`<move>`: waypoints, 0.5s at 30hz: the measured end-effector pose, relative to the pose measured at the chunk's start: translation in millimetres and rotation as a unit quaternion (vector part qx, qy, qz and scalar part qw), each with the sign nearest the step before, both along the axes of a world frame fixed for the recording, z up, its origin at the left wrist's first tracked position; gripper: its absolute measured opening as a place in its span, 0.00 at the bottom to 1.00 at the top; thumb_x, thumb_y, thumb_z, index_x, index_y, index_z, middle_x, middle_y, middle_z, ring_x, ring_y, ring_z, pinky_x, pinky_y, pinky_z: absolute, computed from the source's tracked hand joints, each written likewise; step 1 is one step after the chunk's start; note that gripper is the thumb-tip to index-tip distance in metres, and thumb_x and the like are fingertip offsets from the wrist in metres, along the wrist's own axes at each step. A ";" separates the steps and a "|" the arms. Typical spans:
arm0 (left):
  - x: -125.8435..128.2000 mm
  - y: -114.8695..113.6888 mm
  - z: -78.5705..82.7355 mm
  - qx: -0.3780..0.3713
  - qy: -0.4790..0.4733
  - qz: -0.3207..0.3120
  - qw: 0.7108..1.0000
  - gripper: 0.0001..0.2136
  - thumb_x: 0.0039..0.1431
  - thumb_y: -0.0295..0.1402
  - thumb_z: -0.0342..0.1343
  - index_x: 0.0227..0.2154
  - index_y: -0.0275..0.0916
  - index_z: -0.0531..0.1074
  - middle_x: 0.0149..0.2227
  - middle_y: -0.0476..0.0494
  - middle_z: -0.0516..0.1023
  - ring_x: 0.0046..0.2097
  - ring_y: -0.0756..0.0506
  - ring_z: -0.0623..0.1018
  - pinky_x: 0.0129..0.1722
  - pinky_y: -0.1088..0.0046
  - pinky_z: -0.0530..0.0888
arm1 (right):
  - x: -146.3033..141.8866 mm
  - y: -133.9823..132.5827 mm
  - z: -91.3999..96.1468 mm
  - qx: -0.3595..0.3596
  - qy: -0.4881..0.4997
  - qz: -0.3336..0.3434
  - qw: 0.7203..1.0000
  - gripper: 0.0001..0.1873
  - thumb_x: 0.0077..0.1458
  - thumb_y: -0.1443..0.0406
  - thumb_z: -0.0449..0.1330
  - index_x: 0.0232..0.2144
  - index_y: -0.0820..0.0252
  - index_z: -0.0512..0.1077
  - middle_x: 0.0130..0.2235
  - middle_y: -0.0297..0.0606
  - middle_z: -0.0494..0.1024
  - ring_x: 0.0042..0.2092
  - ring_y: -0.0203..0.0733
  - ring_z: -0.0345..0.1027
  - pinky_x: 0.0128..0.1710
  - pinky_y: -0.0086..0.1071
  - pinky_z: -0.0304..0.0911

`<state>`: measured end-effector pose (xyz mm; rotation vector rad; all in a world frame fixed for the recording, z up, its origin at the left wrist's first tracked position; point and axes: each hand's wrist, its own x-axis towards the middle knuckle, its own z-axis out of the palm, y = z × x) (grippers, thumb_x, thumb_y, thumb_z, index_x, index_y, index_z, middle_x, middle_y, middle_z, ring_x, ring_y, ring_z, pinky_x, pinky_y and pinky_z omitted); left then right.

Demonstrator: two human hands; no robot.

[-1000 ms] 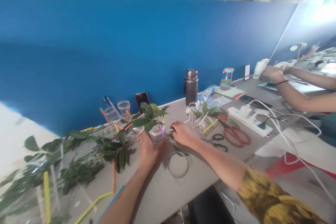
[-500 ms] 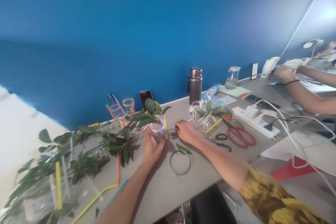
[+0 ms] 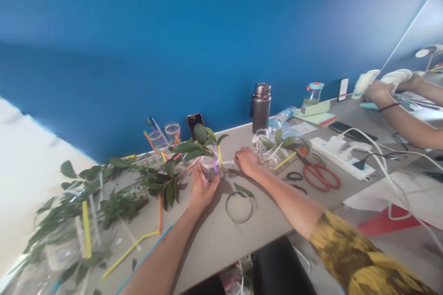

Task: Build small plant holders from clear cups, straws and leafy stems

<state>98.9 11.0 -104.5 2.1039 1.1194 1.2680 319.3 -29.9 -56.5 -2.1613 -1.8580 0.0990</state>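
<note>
The left hand has a clear cup gripped; the cup sits between thumb and fingers, above the palm. One purple straw and one yellow straw stand at its right side, and leaves spread over its top. Both remain as they were half a second ago. The right hand is just beside the cup, fingers curled; I cannot tell whether they pinch anything.

Nearer the person lie one wire coil and one loose leaf touching it. To the right are two pairs of scissors, one with red handles, one with black handles. Behind stands one thermos. Three phones are about: two upright, one flat.

Farther right, a pale green sheet, flat earlier, now curls up, and the co-worker's hand holds white plates, which show more plainly than before.
</note>
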 end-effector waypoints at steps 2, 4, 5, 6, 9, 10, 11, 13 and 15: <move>-0.6 -0.4 1.3 0.000 0.006 -0.002 1.000 0.39 0.56 0.36 0.62 0.69 0.38 0.55 0.66 0.30 0.64 0.69 0.32 0.65 0.70 0.45 0.61 | 0.0 -1.0 4.8 -0.002 -0.007 -0.014 1.000 0.13 0.69 0.67 0.53 0.46 0.62 0.78 0.51 0.51 0.78 0.56 0.51 0.68 0.52 0.37 0.62; -1.1 -0.8 2.4 -0.002 0.008 -0.005 1.000 0.38 0.56 0.36 0.61 0.69 0.38 0.54 0.65 0.30 0.65 0.69 0.33 0.66 0.69 0.46 0.62 | -0.3 -3.9 10.1 -0.010 -0.009 -0.033 0.999 0.15 0.69 0.70 0.51 0.50 0.64 0.76 0.51 0.53 0.79 0.55 0.52 0.70 0.51 0.38 0.63; -1.2 -0.9 2.8 -0.002 0.009 -0.005 1.000 0.38 0.57 0.36 0.61 0.69 0.38 0.54 0.65 0.30 0.66 0.68 0.33 0.66 0.68 0.46 0.63 | -0.5 -6.0 12.3 -0.018 -0.011 -0.044 0.999 0.16 0.69 0.71 0.51 0.52 0.65 0.75 0.50 0.53 0.79 0.54 0.53 0.72 0.50 0.38 0.64; -1.3 -1.0 2.9 -0.002 0.008 -0.004 1.000 0.38 0.56 0.36 0.61 0.69 0.37 0.54 0.65 0.29 0.66 0.68 0.32 0.66 0.68 0.45 0.64 | -0.8 -8.3 14.1 -0.029 -0.015 -0.055 0.998 0.17 0.69 0.72 0.50 0.53 0.66 0.74 0.50 0.54 0.79 0.54 0.53 0.73 0.49 0.39 0.64; -0.6 -1.2 2.4 -0.004 0.005 0.002 1.000 0.40 0.55 0.38 0.63 0.69 0.38 0.54 0.65 0.28 0.66 0.68 0.31 0.66 0.68 0.44 0.63 | -1.5 -14.9 16.0 -0.048 -0.030 -0.067 0.996 0.18 0.68 0.73 0.50 0.54 0.66 0.74 0.51 0.57 0.79 0.55 0.55 0.73 0.48 0.40 0.65; -0.3 -1.3 2.2 -0.004 0.006 0.003 1.000 0.41 0.54 0.39 0.64 0.68 0.38 0.55 0.66 0.28 0.66 0.68 0.31 0.66 0.68 0.43 0.62 | -1.7 -16.3 15.7 -0.045 -0.034 -0.060 0.997 0.17 0.68 0.72 0.51 0.53 0.66 0.74 0.52 0.57 0.77 0.57 0.56 0.72 0.49 0.40 0.65; -0.1 -1.3 2.0 -0.004 0.007 0.005 1.000 0.41 0.54 0.40 0.65 0.68 0.39 0.55 0.66 0.28 0.65 0.69 0.30 0.66 0.69 0.43 0.61 | -1.8 -17.1 15.3 -0.039 -0.036 -0.049 0.997 0.16 0.68 0.70 0.53 0.53 0.65 0.75 0.54 0.57 0.76 0.58 0.56 0.70 0.49 0.39 0.66; 0.2 -1.3 2.0 -0.006 0.012 0.008 1.000 0.41 0.53 0.41 0.66 0.68 0.40 0.56 0.67 0.28 0.65 0.69 0.30 0.65 0.70 0.42 0.59 | -1.6 -16.6 14.6 -0.036 -0.031 -0.029 0.998 0.14 0.68 0.65 0.56 0.52 0.64 0.75 0.56 0.55 0.75 0.59 0.56 0.68 0.49 0.38 0.66; 0.1 -1.2 2.3 -0.009 0.016 0.010 1.000 0.41 0.53 0.42 0.66 0.68 0.40 0.56 0.67 0.28 0.65 0.70 0.29 0.64 0.70 0.41 0.59 | -1.4 -14.1 14.5 -0.043 -0.025 -0.011 0.999 0.14 0.69 0.63 0.57 0.51 0.64 0.76 0.56 0.55 0.75 0.59 0.55 0.69 0.50 0.37 0.66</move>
